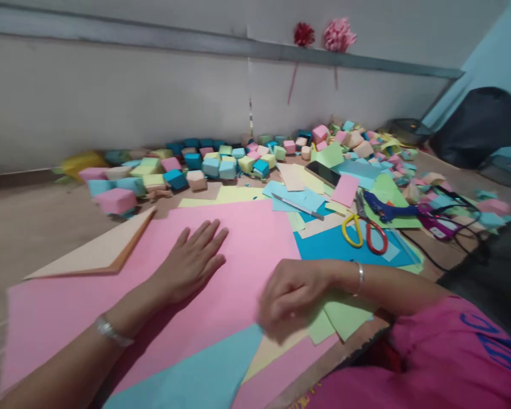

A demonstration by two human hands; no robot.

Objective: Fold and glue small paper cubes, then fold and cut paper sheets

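My left hand [193, 258] lies flat with fingers stretched out on a large pink paper sheet [247, 238] spread on the floor. My right hand [292, 295] rests at the sheet's lower right edge, blurred, with fingers curled down over the paper's edge; what they pinch is unclear. Beneath the pink sheet lie light blue [200, 375], yellow and light green [344, 315] sheets. A silver bracelet sits on each wrist.
Scissors with yellow and red handles [364, 233] lie on a blue sheet to the right. A craft knife [298, 205], a phone [322, 173] and a glue gun with cable [434, 218] lie further back. Several coloured paper cubes [213, 165] line the wall. A peach sheet [97, 250] lies left.
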